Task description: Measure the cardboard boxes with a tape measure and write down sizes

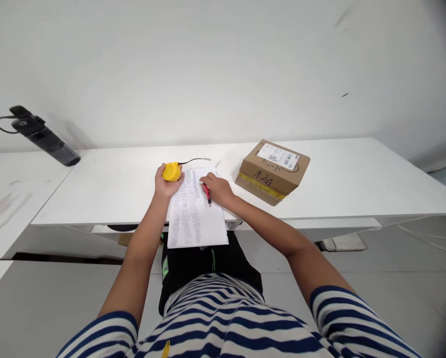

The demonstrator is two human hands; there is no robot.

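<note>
A yellow tape measure (pixel 171 172) with a black wrist strap sits in my left hand (pixel 166 183), the fingers curled around it beside the paper's upper left edge. My right hand (pixel 220 190) rests on the paper's upper right part, closed around a red pen (pixel 207 193) with a dark end. The sheets of white paper (pixel 213 226) carry dense handwriting on the left and middle; their lower part hangs over the table's front edge above my lap. To the right of my right hand stands a cardboard box (pixel 273 171) with a white shipping label, yellow tape and black handwritten marks.
A dark bottle (pixel 46 136) with a carrying loop stands at the far left of the white table (pixel 111 194), near where another white surface (pixel 10 199) adjoins it. A pale wall (pixel 223 69) rises behind. Below the table at right lies a flat pale object (pixel 344 242).
</note>
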